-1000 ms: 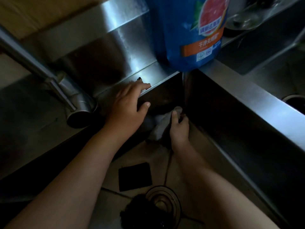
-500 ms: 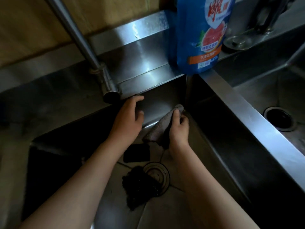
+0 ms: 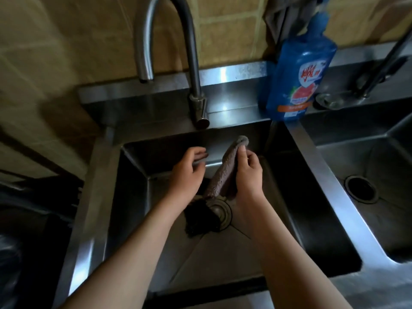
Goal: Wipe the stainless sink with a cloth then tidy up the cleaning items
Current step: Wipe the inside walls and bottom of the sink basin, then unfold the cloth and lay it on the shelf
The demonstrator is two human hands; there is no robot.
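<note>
Wiping looks halfway at best, I'd say; the right hand (image 3: 247,175) pinches the grey-brown cloth (image 3: 224,175) near its top, so it dangles inside the left basin of the sink (image 3: 223,259), about 12 o'clock from the drain (image 3: 220,211), not pressed flat on any steel; the left hand (image 3: 187,172) is loose and empty, fingers relaxed by the back wall at 11 o'clock; too dark to judge how clean the metal is; tidying isn't started, a dark scrubby wad (image 3: 198,224) lies at the drain's 8 o'clock and the blue detergent bottle (image 3: 296,81) stands on the ledge at 1 o'clock
</note>
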